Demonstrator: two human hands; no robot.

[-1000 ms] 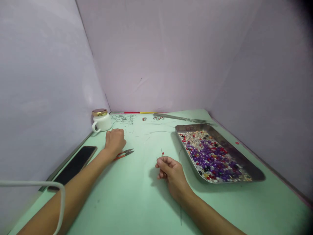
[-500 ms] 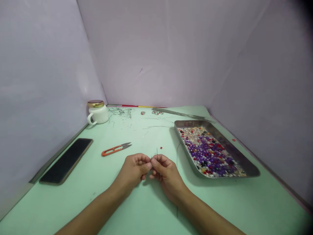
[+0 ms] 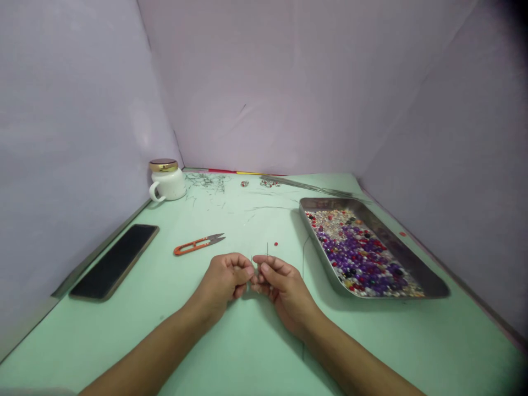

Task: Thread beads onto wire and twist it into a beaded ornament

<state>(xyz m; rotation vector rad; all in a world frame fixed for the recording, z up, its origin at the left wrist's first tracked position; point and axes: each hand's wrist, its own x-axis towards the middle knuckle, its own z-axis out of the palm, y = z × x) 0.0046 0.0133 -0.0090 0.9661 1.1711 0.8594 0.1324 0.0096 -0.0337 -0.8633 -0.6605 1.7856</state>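
Observation:
My left hand (image 3: 228, 278) is closed in a pinch, thumb against forefinger, on a thin dark wire whose tip pokes up above the fingers. Close beside it, my right hand (image 3: 284, 286) also pinches thin wire (image 3: 268, 249), one end standing upright over the forefinger. The fingertips of both hands nearly meet, and whatever else lies between them is too small to make out. Just beyond the hands, a small red bead (image 3: 276, 243) lies on the green table. Orange thread snips (image 3: 199, 244) rest to the left, blades pointing right.
A metal tray (image 3: 328, 269) of mixed beads stands at right. On the left lie a phone (image 3: 115, 263) and a lidded white mug (image 3: 168, 184). Wire scraps (image 3: 208, 181), small beaded pieces (image 3: 270, 183) and a bundle of wires (image 3: 309, 187) lie at the back.
My fingertips have drawn slightly apart, and my right forefinger has straightened toward the left. The whole view has shifted a little; the objects on the table stay put.

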